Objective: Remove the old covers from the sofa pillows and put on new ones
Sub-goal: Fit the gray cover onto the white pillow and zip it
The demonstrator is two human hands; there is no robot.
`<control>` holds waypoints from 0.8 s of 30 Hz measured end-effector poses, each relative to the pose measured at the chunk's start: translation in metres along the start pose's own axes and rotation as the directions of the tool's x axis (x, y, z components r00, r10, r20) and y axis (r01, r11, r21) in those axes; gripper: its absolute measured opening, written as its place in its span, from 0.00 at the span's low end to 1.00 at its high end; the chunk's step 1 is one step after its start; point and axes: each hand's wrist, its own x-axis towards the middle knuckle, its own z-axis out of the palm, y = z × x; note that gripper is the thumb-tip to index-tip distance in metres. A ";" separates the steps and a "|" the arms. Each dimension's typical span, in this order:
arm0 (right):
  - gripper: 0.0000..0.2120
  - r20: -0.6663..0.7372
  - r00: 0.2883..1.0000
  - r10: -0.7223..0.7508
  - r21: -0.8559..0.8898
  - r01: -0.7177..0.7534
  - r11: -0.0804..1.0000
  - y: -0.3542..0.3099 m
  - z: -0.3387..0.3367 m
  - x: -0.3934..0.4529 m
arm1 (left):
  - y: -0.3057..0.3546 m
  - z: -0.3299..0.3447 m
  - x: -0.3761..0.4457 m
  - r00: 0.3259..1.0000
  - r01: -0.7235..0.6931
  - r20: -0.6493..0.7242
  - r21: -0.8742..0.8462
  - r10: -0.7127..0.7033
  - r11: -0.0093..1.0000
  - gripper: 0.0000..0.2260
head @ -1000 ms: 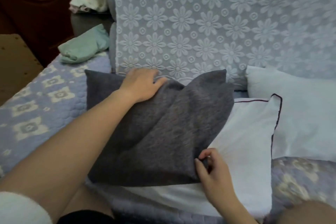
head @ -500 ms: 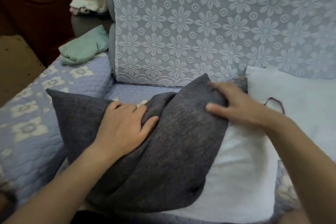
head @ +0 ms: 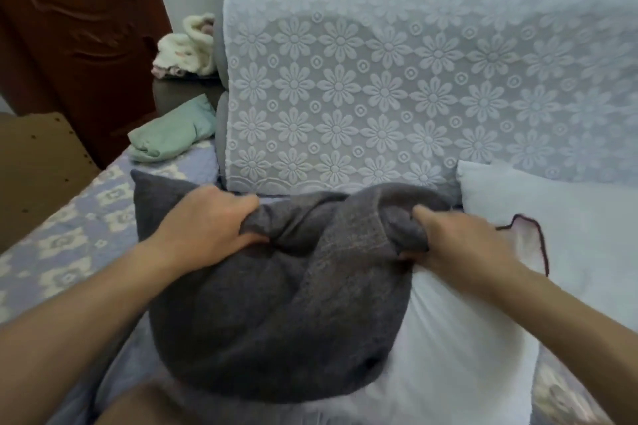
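A dark grey covered pillow [head: 276,314] lies in front of me on the sofa seat, its far edge bunched up. My left hand [head: 210,221] grips a fold of the grey cover at the upper left. My right hand [head: 455,238] grips the cover's bunched upper right part. Under and to the right of the grey pillow lies a white pillow cover with dark red piping [head: 459,338]. A plain white pillow [head: 566,214] leans against the sofa back at the right.
The sofa back wears a white lace flower throw [head: 397,86]. A blue patterned quilt [head: 69,235] covers the seat. A folded mint green cloth [head: 172,131] and a cream bundle [head: 186,48] lie at the left end. A dark wooden door [head: 76,21] stands beyond.
Both hands went from lying flat on the grey pillow to gripping its far edge, bunching the cover. The pillow has been pulled nearer to me and the view has tilted up.
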 end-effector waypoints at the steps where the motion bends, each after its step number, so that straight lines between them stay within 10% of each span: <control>1: 0.22 -0.167 0.985 -0.034 -0.008 0.033 0.999 0.003 -0.019 0.007 | -0.008 -0.017 0.010 0.991 0.014 -0.136 0.012 -0.013 1.000 0.19; 4: 0.18 -0.555 0.824 -0.114 -0.063 0.095 0.993 0.013 -0.061 0.025 | -0.022 -0.061 0.035 0.907 0.034 -0.421 0.101 0.012 0.994 0.13; 8: 0.09 -0.671 0.732 -0.116 -0.102 0.065 0.993 0.022 -0.021 0.019 | -0.008 -0.046 0.027 0.890 -0.006 -0.447 0.189 0.091 0.982 0.09; 13: 0.15 -0.244 0.965 0.090 0.252 -0.027 0.967 0.022 0.138 -0.096 | 0.052 0.091 -0.080 0.992 -0.113 -0.044 0.140 0.120 0.984 0.06; 15: 0.19 -0.041 0.997 -0.065 0.219 0.073 0.973 0.033 0.191 -0.149 | 0.069 0.129 -0.121 0.986 -0.008 0.168 0.096 -0.008 0.995 0.11; 18: 0.16 -0.014 0.999 0.053 0.460 -0.040 0.887 0.051 0.190 -0.156 | 0.089 0.122 -0.114 0.939 0.324 0.158 -0.097 -0.307 0.941 0.11; 20: 0.13 0.042 0.967 0.251 0.557 -0.231 0.798 0.050 0.167 -0.133 | 0.109 0.102 -0.097 0.945 0.327 0.070 -0.269 -0.320 0.906 0.11; 24: 0.11 0.079 0.983 0.167 0.658 -0.177 0.732 0.032 0.137 -0.078 | 0.135 0.086 -0.063 0.970 0.227 0.008 -0.400 -0.245 0.888 0.10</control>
